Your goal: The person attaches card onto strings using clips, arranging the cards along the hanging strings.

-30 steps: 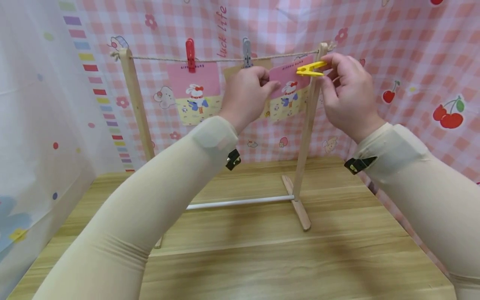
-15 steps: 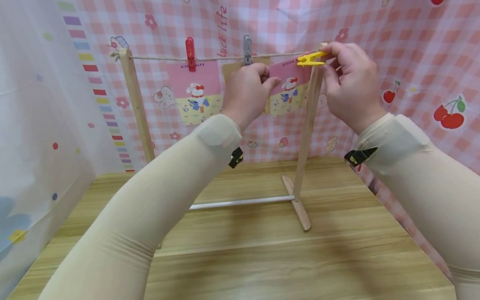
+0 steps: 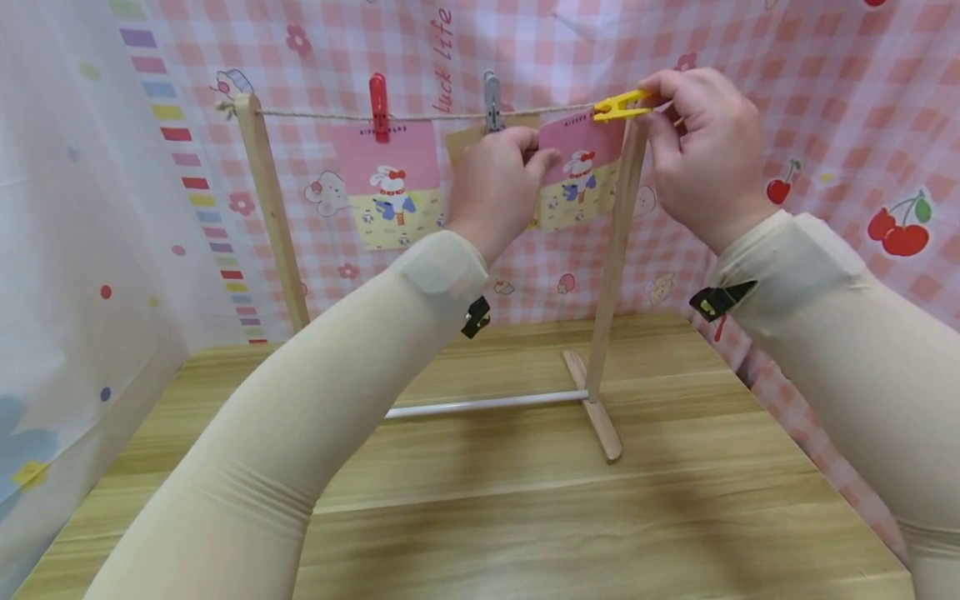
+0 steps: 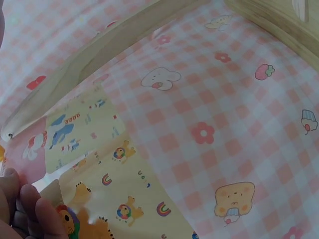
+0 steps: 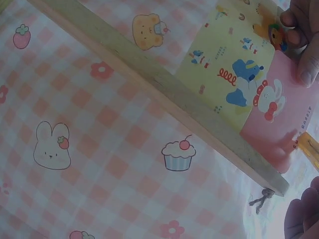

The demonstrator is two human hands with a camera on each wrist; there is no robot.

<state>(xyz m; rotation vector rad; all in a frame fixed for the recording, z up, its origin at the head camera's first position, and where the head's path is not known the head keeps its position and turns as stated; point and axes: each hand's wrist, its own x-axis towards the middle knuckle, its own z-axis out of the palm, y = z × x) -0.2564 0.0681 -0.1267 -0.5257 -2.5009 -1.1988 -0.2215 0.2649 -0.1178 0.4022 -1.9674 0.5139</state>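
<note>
My left hand (image 3: 498, 192) pinches the left edge of a pink and yellow rabbit card (image 3: 576, 193), held upright by the right post. Between the thumb and fingers of my right hand (image 3: 708, 150) is a yellow clothespin (image 3: 624, 106), its tips at the card's top edge, level with the twine (image 3: 315, 114). The head view does not show clearly whether its tips bite both card and twine. Behind my left hand, a grey clothespin (image 3: 492, 100) holds a partly hidden tan-topped card (image 4: 119, 184) with lions. A red clothespin (image 3: 378, 108) holds another rabbit card (image 3: 393, 187).
The twine runs between a left wooden post (image 3: 272, 217) and a right wooden post (image 3: 617, 250). A white rod (image 3: 487, 406) joins the stand low down, above the wood-grain table (image 3: 525, 533). A pink checked curtain (image 3: 847, 125) hangs behind.
My right hand has risen with the yellow clothespin, from across the card's upper corner to its top edge at the twine. The card has lifted slightly; my left hand keeps its pinch.
</note>
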